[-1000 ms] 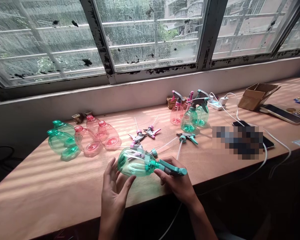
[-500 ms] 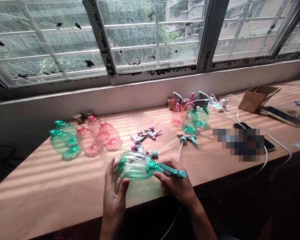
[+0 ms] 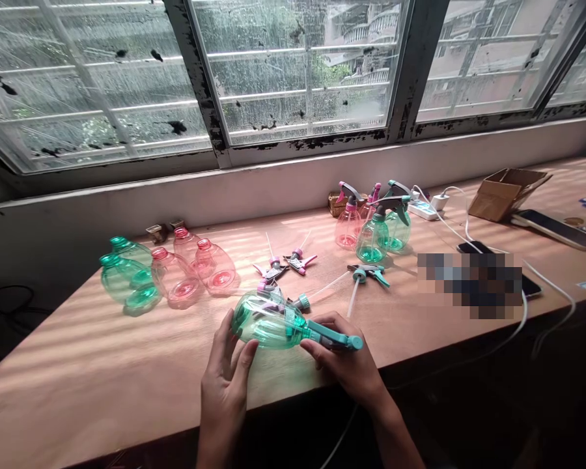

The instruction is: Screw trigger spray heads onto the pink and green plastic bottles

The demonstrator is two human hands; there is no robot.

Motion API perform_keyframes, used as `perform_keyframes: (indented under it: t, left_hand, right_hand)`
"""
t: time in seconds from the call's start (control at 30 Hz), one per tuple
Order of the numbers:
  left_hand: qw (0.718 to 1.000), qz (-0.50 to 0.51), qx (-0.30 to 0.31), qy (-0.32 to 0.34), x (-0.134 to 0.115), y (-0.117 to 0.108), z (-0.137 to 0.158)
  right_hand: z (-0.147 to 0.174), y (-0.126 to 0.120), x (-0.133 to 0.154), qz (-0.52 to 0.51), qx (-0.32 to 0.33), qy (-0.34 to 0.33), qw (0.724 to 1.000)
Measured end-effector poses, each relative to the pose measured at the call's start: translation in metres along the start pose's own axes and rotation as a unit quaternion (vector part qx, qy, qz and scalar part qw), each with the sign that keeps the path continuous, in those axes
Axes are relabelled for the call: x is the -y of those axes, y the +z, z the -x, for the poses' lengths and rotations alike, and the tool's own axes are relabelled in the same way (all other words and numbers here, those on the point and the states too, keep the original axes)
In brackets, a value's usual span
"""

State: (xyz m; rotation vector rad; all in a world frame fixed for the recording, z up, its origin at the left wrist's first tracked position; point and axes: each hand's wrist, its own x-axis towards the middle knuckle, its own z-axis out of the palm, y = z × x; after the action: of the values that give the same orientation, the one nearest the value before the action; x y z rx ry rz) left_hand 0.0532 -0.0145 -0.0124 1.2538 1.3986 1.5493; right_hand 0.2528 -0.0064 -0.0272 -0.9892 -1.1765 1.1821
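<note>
A clear green bottle (image 3: 266, 320) lies sideways in the air above the table's front part, its neck to the right. My left hand (image 3: 229, 365) grips its base end, thumb below and fingers behind. Around the teal-and-grey spray head (image 3: 329, 335) at the neck, my right hand (image 3: 344, 355) is closed; I cannot tell how far the head is screwed on. Just beyond the bottle lie loose pink spray heads (image 3: 300, 260) and teal ones, one with its tube pointing toward me (image 3: 366, 273).
Pink bottles (image 3: 217, 267) and green bottles (image 3: 127, 286) without heads stand at the left. Behind, near the wall, are bottles with heads fitted (image 3: 371, 238). To the right are a cardboard box (image 3: 502, 195), phones (image 3: 559, 228) and white cables (image 3: 522, 312).
My left hand's fingers have closed onto the bottle's base, where they were spread apart before. The bottle has tilted slightly; my right hand keeps its grip on the spray head.
</note>
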Motion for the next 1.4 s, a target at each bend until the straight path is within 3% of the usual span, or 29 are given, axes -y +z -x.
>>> perform_keyframes:
  t: [0.47,0.67,0.97,1.23,1.4]
  left_hand:
    - [0.999,0.034,0.017,0.01,0.008,-0.002,-0.001]
    - [1.0,0.02,0.0,-0.011,0.006,-0.003,0.0]
    - [1.0,0.02,0.002,0.012,-0.001,0.001,0.0]
    - [0.999,0.046,0.011,0.008,0.0,-0.001,0.005]
    - [0.999,0.046,0.002,-0.003,-0.008,0.001,0.01]
  right_hand:
    - [0.003,0.0,-0.001,-0.071,-0.001,0.022,0.997]
    - [0.004,-0.001,0.002,-0.022,0.016,0.027,0.999]
    - [0.003,-0.004,0.006,0.03,0.048,0.028,0.998]
    - [0.002,-0.002,0.004,-0.064,0.021,0.028,0.997]
    - [0.004,-0.004,0.002,-0.06,0.029,0.036,0.997]
